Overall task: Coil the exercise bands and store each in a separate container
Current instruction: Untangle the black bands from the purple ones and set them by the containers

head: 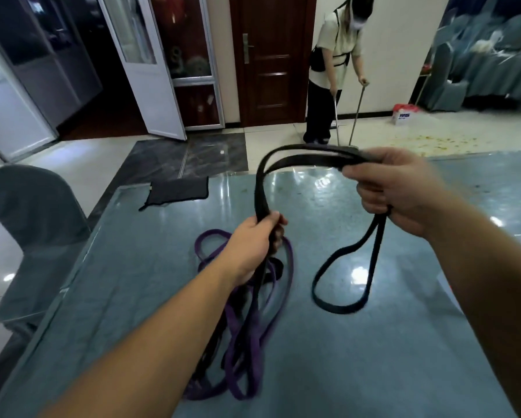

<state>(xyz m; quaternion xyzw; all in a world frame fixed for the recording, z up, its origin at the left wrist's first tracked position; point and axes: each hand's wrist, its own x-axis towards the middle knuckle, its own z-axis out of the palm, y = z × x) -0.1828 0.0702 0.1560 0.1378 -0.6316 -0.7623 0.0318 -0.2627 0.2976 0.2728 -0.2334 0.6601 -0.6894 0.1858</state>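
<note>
text: blue print on white box (404, 115) by far wall | too blurred to read

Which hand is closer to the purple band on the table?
The left hand. It grips the black band right above the purple band, overlapping it in the head view. The right hand holds the black band higher, off to the right.

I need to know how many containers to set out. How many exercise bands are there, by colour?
Black band, held in both hands: 1
Purple band, lying on the table: 1
Total: 2
</note>
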